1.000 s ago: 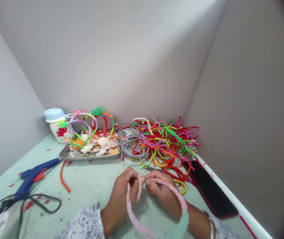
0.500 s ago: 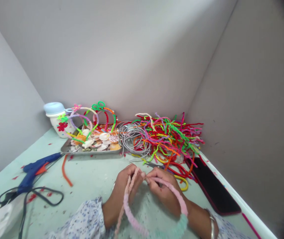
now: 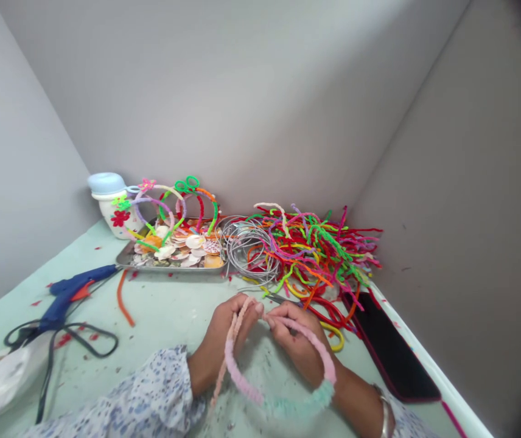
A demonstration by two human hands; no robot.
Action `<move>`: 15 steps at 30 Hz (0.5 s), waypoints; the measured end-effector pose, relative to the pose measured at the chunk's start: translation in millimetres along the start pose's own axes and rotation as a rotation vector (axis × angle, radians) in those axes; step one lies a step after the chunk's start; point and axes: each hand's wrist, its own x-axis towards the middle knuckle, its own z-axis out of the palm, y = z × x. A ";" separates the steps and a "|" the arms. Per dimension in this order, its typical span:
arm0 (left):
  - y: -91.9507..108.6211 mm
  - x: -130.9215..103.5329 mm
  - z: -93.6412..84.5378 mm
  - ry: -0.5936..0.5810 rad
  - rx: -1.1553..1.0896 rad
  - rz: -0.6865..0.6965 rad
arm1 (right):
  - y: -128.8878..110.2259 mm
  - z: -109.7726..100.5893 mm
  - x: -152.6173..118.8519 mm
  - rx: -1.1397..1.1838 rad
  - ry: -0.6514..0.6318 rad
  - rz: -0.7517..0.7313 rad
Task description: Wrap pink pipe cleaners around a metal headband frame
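Observation:
A fuzzy ring [image 3: 297, 406] in pink, lilac and mint green hangs between my two hands at the lower middle. My left hand [image 3: 228, 328] pinches its left end, where a peach pipe cleaner [image 3: 218, 383] crosses and dangles down. On the other side, my right hand [image 3: 294, 334] is closed on the pink end, its thumb and forefinger close to the left fingertips. A short peach strand shows between the fingertips. The ring's lower part hangs just above the pale green table [image 3: 160, 322].
A blue glue gun [image 3: 66, 298] with a black cord lies left. Behind are a shell tray [image 3: 173, 269], decorated headbands [image 3: 206, 201], a white cup [image 3: 121, 213], coiled wire [image 3: 251, 255] and heaped pipe cleaners [image 3: 324, 243]. A black phone [image 3: 392, 347] and yellow-handled scissors [image 3: 337, 340] lie right.
The view has shifted slightly, so the things at the back sit a little further right. My fingertips stay close together on the ring, whose lower part now shows more fully.

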 end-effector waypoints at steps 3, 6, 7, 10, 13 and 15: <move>2.9 0.1 0.2 0.001 0.013 -0.004 | 0.0 -0.1 0.0 -0.013 -0.011 -0.011; 5.4 0.4 0.5 -0.010 0.029 -0.045 | -0.9 -0.6 -0.5 -0.028 -0.026 -0.030; 5.7 0.6 0.6 -0.017 0.030 -0.058 | -1.0 -0.7 -0.6 -0.034 -0.031 -0.038; 5.5 1.2 0.5 -0.041 0.018 -0.073 | -0.4 -0.5 -1.0 -0.055 -0.042 -0.065; 4.8 1.6 0.0 -0.065 0.007 -0.065 | 1.7 0.3 -1.6 -0.081 -0.038 -0.109; 4.8 1.8 -0.3 -0.078 0.008 -0.058 | 2.6 0.6 -2.2 -0.095 -0.038 -0.142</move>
